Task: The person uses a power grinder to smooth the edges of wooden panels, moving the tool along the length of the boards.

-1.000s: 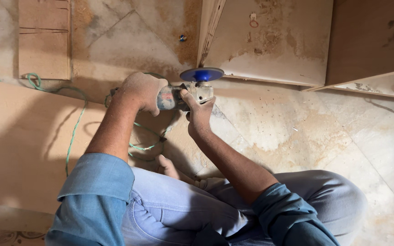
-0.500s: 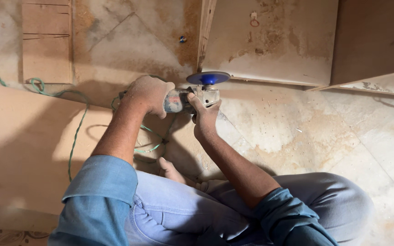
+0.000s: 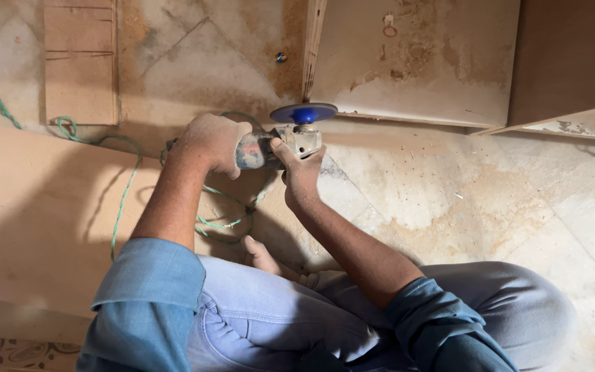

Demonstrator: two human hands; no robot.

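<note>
Both hands closed on the angle grinder (image 3: 277,146): left hand (image 3: 213,141) wrapped round the body, right hand (image 3: 302,169) gripping under the head. Blue disc (image 3: 304,112) sits just at the edge of the upright plywood board (image 3: 313,41). I'd keep 2 firm grips, disc square to the edge, green cord (image 3: 122,196) well clear.

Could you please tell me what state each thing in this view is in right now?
Angle grinder: held off the floor in both hands, blue disc facing up.
Left hand: closed round the grinder's body.
Right hand: gripping the grinder's head from below.
Green cord: slack, looped on the floor.
Wooden board: lying flat, dusty.
</note>
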